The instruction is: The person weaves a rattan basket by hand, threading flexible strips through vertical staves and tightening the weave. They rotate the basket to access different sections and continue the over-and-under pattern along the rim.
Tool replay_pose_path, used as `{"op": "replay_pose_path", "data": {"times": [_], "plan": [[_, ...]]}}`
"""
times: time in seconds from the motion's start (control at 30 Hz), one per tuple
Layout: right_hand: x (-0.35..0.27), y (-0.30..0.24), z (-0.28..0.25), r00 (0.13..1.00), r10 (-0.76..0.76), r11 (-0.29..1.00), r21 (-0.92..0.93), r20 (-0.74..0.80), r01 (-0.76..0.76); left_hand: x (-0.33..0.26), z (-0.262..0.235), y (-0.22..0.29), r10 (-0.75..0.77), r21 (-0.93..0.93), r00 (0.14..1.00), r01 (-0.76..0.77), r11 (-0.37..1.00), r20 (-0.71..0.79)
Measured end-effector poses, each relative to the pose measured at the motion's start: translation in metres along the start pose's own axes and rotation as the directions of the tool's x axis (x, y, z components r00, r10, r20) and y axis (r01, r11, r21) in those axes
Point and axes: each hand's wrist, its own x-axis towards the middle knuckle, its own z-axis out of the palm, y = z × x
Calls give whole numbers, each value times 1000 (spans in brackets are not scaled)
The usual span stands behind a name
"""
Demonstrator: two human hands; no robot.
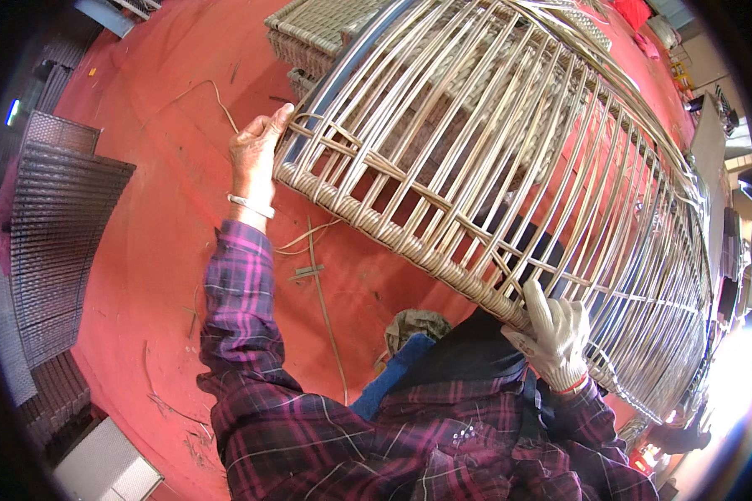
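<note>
Both hands [259, 154] [553, 336] (right in pale glove [560, 344]) on a wicker frame [405, 245].

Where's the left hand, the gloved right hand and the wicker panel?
Left hand [256, 152]: head view, back of hand.
Gloved right hand [553, 336]: head view, glove's back.
Wicker panel [429, 196]: head view, cross strand.

Loose strips [309, 272] on red floor [159, 275].

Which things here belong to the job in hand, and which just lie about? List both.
In the job:
wicker frame, held at its edge
bare left hand
gloved right hand

Apparently just lying about:
loose strips on the red floor
dark ribbed panels, far left
woven box, near the top
</note>
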Motion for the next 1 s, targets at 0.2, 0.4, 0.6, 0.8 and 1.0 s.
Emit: {"op": "replay_pose_path", "data": {"times": [0.2, 0.4, 0.6, 0.8, 1.0], "plan": [[31, 13, -22, 842, -239, 963, -9, -483, 269, -2, 11, 6, 377, 164, 912, -352, 922, -162], [201, -8, -57, 763, -427, 883, -44, -485, 467, 3, 14, 9, 378, 194, 924, -361, 912, -60], [350, -78, -9, 555, -622, 766, -285, -552, 576, 35, 15, 4, 195, 62, 978, -191, 980, -73], [377, -121, -3, 816, -577, 800, -216, -22, 560, 43, 6, -7, 423, 252, 879, -368, 895, -222], [382, -132, 7, 938, -335, 942, -37, -88, 333, 47, 6, -15, 515, 290, 840, -457, 841, -171]]}}
